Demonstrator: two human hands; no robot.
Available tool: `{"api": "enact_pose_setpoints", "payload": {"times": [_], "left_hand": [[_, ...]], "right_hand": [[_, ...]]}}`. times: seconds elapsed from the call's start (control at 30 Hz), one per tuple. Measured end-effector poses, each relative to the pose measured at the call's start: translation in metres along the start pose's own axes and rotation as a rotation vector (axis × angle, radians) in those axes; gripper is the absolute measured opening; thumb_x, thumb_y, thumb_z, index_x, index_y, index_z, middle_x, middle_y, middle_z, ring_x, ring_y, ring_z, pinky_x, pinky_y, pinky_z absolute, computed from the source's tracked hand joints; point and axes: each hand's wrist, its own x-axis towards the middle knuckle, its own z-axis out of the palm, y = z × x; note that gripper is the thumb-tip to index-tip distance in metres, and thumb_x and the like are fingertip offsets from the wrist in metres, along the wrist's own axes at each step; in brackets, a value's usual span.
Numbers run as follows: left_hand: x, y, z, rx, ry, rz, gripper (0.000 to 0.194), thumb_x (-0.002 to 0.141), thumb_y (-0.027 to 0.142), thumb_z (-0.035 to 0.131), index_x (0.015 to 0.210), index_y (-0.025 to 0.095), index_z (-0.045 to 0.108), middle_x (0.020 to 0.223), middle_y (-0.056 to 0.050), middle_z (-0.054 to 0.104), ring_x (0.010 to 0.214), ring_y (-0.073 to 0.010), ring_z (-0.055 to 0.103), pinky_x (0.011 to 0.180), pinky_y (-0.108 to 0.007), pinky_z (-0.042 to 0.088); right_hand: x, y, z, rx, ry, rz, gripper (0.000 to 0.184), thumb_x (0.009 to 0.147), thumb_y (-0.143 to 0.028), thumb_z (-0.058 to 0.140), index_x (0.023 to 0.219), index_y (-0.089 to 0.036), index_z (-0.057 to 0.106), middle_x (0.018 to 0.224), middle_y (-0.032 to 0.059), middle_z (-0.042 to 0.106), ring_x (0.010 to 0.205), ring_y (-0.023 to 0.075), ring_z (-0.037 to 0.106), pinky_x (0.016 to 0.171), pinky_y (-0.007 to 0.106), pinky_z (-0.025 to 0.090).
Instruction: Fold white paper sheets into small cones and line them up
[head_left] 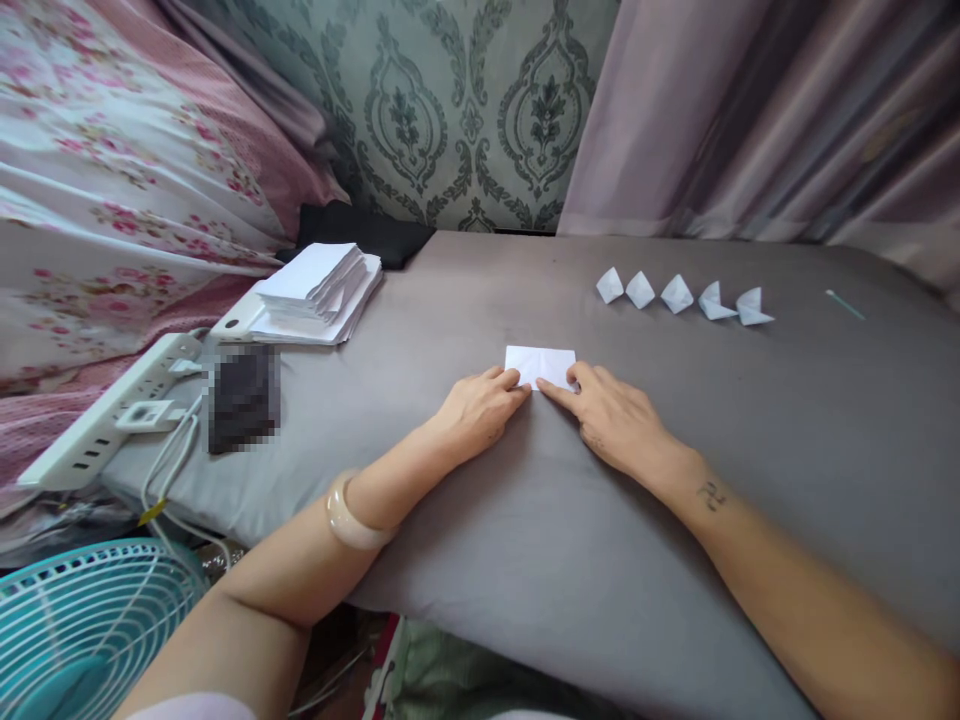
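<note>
A small white folded sheet of paper [541,362] lies on the grey cloth-covered surface in front of me, with faint creases near its middle. My left hand [484,405] grips its near left corner, fingers curled and fingertips pressed on the lower edge. At the near right corner my right hand [611,410] holds the paper, its index finger stretched along the lower edge towards the middle. The two index fingertips are close together but apart. Beyond my right hand, several folded white paper shapes [677,294] stand in a row.
A stack of white paper [311,285] sits at the back left, by a black cloth [367,235]. Nearer are a blurred dark object [244,400] and a white power strip [112,410] with cables. A turquoise fan [97,630] stands below left. A thin stick [846,304] lies far right.
</note>
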Motion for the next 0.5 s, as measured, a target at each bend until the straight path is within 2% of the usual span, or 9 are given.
{"api": "enact_pose_setpoints", "payload": {"times": [0.2,0.37,0.43,0.5], "left_hand": [[-0.004,0.005,-0.007,0.013,-0.036,-0.069,0.033,0.090,0.010,0.037,0.110,0.015,0.063,0.103,-0.012,0.061,0.095,-0.0232,0.055,0.063,-0.029,0.047],[-0.005,0.005,-0.001,0.035,-0.008,-0.100,0.027,0.088,0.010,0.038,0.093,0.014,0.065,0.100,-0.012,0.061,0.092,-0.0243,0.056,0.062,-0.031,0.048],[-0.005,0.005,0.001,0.036,0.000,-0.091,0.026,0.087,0.010,0.038,0.091,0.014,0.064,0.102,-0.012,0.062,0.093,-0.0246,0.057,0.065,-0.033,0.050],[-0.005,0.004,0.003,0.025,0.008,-0.084,0.027,0.087,0.009,0.037,0.093,0.014,0.063,0.105,-0.012,0.062,0.095,-0.0248,0.058,0.069,-0.033,0.052]], "right_hand": [[-0.006,-0.001,-0.013,-0.008,-0.061,0.042,0.055,0.084,-0.003,0.039,0.129,-0.028,0.060,0.115,0.0117,0.061,0.089,0.0231,0.054,0.063,0.031,0.038],[-0.004,0.010,-0.017,0.132,-0.082,0.119,0.040,0.086,-0.011,0.043,0.108,-0.027,0.071,0.117,0.0081,0.064,0.093,0.0232,0.059,0.068,0.033,0.043],[0.002,0.019,-0.011,0.250,-0.039,0.174,0.034,0.085,-0.014,0.044,0.098,-0.026,0.073,0.113,0.0055,0.067,0.094,0.0229,0.062,0.074,0.035,0.045],[0.008,0.030,0.001,0.357,0.089,0.243,0.034,0.084,-0.014,0.043,0.100,-0.022,0.072,0.110,0.0064,0.069,0.099,0.0232,0.062,0.083,0.036,0.047]]}}
